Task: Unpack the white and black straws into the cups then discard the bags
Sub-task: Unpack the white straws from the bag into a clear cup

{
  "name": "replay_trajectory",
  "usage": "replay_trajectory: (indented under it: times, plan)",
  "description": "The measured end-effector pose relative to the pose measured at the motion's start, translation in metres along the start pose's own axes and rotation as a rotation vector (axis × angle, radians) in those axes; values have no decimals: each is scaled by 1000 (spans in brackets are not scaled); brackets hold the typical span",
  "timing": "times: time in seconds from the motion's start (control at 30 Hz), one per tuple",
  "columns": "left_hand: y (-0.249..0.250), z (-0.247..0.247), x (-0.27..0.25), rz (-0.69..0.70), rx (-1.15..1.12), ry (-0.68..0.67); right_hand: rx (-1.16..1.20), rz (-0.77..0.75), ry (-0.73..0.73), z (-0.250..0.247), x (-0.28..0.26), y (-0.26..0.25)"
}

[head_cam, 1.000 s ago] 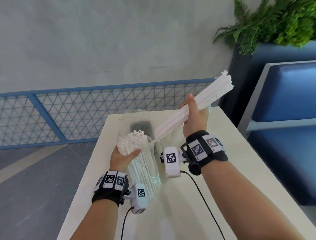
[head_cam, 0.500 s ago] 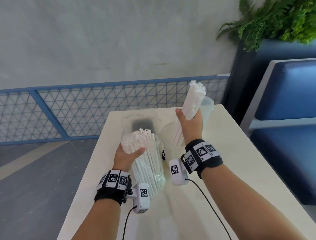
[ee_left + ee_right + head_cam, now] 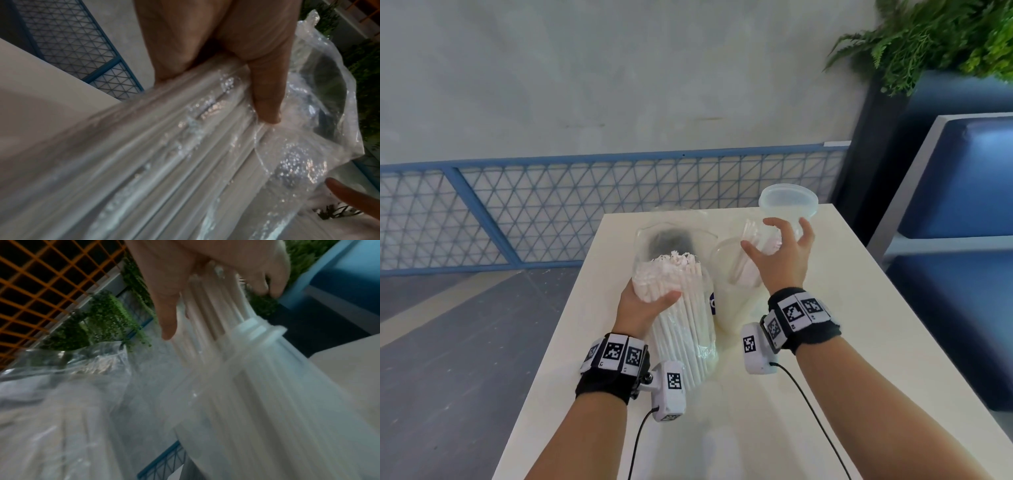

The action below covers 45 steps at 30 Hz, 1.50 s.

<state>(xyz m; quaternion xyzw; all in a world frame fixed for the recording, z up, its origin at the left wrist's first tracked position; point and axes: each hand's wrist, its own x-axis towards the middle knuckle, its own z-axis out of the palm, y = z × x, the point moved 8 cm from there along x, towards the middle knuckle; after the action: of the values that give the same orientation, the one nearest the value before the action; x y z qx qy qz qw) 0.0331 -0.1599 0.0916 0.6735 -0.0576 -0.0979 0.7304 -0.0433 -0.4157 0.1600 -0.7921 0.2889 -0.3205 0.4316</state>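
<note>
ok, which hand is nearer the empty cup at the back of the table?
Right. The right hand is open just in front of the empty cup, over the cup with straws. The left hand grips the bag of white straws further left.

Clear bag [image 3: 678, 329] of white straws [image 3: 671, 270] stands near-upright on the table, mouth open, straw tips ragged. Just right of it: translucent cup [image 3: 732, 308] with a leaning batch of white straws [image 3: 748, 260]. Second cup [image 3: 787, 202] behind, nothing visible inside. Dark straws (blurred) show behind the bag [image 3: 671, 240].
</note>
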Motion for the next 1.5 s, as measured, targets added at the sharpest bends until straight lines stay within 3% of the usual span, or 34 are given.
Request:
replay_trajectory:
  times: [0.07,0.3,0.47,0.6,0.7,0.77,0.87,1.03,1.37,1.5]
  plan:
    - [0,1,0,7,-9,-5,43,31,-112,7,3,5]
    - [-3,1,2,14,-36,-33,43,-152,-89,13,6,-21]
    - [-1,1,3,31,-52,-34,-58,-268,-251,23,3,-41]
    - [-1,2,5,40,-35,-50,122,-507,14,-7,-23,-75]
    - [-1,2,5,45,-27,-65,156,-608,-237,17,-55,-88]
    - [0,3,4,50,-1,-75,63,-540,-399,42,-64,-77]
    - [1,4,0,48,23,-92,-13,-399,-514,59,-65,-60]
    - [0,5,-4,30,2,-161,-121,-372,-667,70,-71,-59]
    - [-3,4,-2,30,39,-157,-273,-272,-770,82,-77,-49]
    - [-3,3,-3,22,29,-138,-228,-242,-720,87,-78,-44]
